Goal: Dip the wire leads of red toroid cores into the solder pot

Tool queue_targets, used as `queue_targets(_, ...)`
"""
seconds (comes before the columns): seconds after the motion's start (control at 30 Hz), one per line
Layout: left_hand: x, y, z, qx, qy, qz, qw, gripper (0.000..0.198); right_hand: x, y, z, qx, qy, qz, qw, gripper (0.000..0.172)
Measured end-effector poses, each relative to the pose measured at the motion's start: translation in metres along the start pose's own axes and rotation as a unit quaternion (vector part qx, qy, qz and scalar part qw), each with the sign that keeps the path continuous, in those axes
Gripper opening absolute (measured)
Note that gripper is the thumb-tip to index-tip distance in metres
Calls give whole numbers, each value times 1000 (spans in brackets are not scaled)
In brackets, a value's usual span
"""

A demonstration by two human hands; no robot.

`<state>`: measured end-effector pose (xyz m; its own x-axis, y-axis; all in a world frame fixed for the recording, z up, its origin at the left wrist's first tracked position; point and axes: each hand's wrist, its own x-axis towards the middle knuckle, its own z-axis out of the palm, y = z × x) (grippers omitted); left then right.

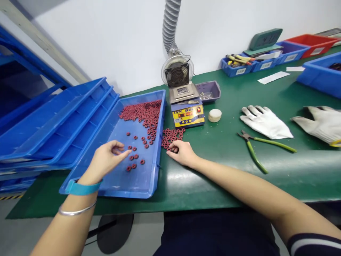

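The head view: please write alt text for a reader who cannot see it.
A person's left hand is over a blue tray of small red-and-black parts, while the right hand is at the edge of similar parts on a green table. Behind them stands a yellow-fronted device; green-handled pliers and white gloves lie to the right.

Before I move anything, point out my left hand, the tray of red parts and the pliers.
Left hand [105,159]: head view, back of the hand.
Tray of red parts [144,178]: head view, bare floor at the near end.
Pliers [247,137]: head view, the pivot.
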<state>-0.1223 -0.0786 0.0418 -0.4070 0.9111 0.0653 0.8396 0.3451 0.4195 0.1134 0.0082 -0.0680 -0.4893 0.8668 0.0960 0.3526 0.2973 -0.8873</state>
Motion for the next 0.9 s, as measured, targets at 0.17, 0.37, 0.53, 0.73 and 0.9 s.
queue_targets(0.17,1,75,31,-169,-91,110,975,38,-13,3,-42,306,-21,100,947,21)
queue_targets(0.37,12,142,81,-306,-276,193,891,54,-22,1,-82,341,50,36,938,30)
queue_targets(0.53,7,151,99,-333,-229,223,887,34,-28,0,-88,260,81,-37,961,22)
queue_targets(0.73,7,141,104,-348,-179,213,896,31,-33,-3,-86,357,25,31,933,26)
queue_targets(0.9,11,139,107,-348,-247,189,884,40,-34,-5,-86,398,14,73,914,32)
